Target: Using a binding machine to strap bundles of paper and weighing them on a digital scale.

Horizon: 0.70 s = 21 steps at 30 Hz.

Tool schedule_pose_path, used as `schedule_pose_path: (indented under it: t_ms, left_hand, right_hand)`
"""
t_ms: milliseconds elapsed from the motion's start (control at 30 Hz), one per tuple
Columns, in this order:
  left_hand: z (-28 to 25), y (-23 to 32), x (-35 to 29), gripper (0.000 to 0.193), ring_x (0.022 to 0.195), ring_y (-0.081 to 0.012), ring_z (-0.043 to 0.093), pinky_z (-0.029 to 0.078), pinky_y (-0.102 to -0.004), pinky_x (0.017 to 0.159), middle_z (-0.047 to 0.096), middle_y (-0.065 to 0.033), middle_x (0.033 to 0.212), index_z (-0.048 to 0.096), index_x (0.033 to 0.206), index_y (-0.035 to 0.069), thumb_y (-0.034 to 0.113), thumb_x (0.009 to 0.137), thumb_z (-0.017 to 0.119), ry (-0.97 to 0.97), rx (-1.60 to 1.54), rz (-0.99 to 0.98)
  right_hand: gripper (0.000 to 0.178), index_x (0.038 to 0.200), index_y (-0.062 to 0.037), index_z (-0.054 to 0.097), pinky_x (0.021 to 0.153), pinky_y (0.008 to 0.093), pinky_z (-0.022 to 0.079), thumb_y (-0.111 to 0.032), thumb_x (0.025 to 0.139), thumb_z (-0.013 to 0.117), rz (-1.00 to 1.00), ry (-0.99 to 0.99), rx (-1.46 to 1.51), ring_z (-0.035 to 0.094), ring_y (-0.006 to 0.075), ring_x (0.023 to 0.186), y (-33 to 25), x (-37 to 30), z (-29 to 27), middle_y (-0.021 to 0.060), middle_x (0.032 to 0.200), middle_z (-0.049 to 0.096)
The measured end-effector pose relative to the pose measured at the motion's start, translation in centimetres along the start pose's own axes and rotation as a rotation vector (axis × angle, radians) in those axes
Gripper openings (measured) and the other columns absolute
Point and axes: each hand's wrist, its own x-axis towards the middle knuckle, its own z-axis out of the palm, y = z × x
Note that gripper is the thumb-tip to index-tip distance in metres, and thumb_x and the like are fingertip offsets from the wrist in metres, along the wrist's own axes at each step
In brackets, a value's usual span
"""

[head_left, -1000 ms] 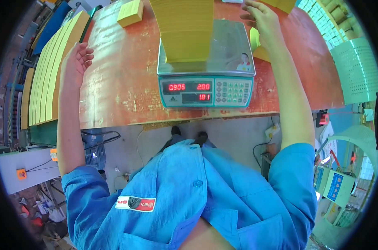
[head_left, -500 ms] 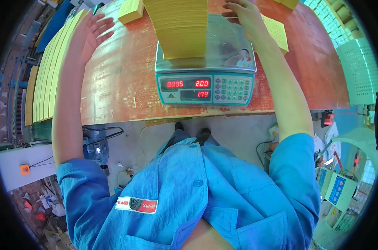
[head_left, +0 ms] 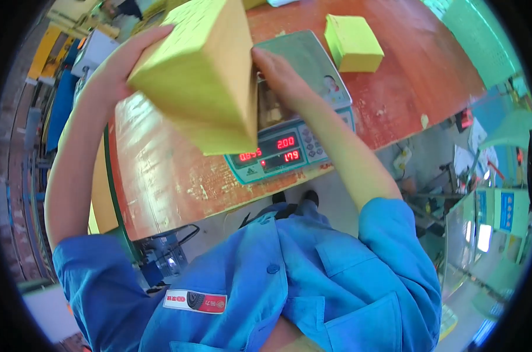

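A thick stack of yellow paper [head_left: 201, 76] is lifted and tilted above the left part of a digital weighing scale [head_left: 301, 50]. Its lower corner covers part of the lit red display. My left hand [head_left: 119, 67] grips the stack's left side, with the fingertips out of sight behind it. Against the right side lies my right hand [head_left: 280, 76], its fingers pressed to the paper. The scale's glossy pan shows to the right of the stack, under my right hand and beyond it.
Another yellow paper block [head_left: 354, 44] rests on the red worn table [head_left: 400, 88], right of the scale. The table's front edge runs just before my body. Machinery and a pale green perforated panel [head_left: 483, 41] stand around the table.
Both hands, apart from the stack before, have closed on its sides. The stack has risen off the scale, tilted and come toward me. The view has turned to the left.
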Motion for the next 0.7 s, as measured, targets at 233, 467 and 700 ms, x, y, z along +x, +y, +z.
schedule_pose_path:
  t_ms: [233,467,700]
  left_hand:
    - [-1.4,-1.5,-0.8,0.042,0.097,-0.0166,0.068,0.055,-0.031,0.086,0.068,-0.011,0.113,0.056,0.126,0.0,0.032,0.097,0.055,-0.032,-0.058,-0.047]
    - [-7.2,-4.3,0.7,0.046,0.11,-0.0163,0.06,0.051,-0.0321,0.091,0.061,-0.0048,0.124,0.05,0.136,0.008,0.038,0.102,0.042,-0.103,-0.084,-0.011]
    - [-5.3,-9.6,-1.4,0.051,0.113,-0.0222,0.06,0.051,-0.0393,0.095,0.058,-0.0097,0.129,0.046,0.138,0.006,0.041,0.1,0.044,-0.212,-0.324,0.094]
  right_hand:
    - [0.032,0.122,0.0006,0.056,0.084,0.0314,0.049,-0.02,0.097,0.053,0.096,0.305,0.211,0.064,0.0193,0.092,-1.6,-15.6,3.2,0.011,0.101,0.066]
    - [0.04,0.12,-0.0014,0.058,0.083,0.0321,0.051,-0.036,0.101,0.049,0.446,0.003,1.076,0.063,0.0176,0.094,1.7,-15.0,8.6,0.0083,0.107,0.065]
    - [0.044,0.121,-0.0049,0.06,0.071,0.0275,0.052,-0.042,0.097,0.055,0.349,0.1,0.809,0.062,0.0107,0.088,-2.8,-17.4,3.1,0.0032,0.103,0.066]
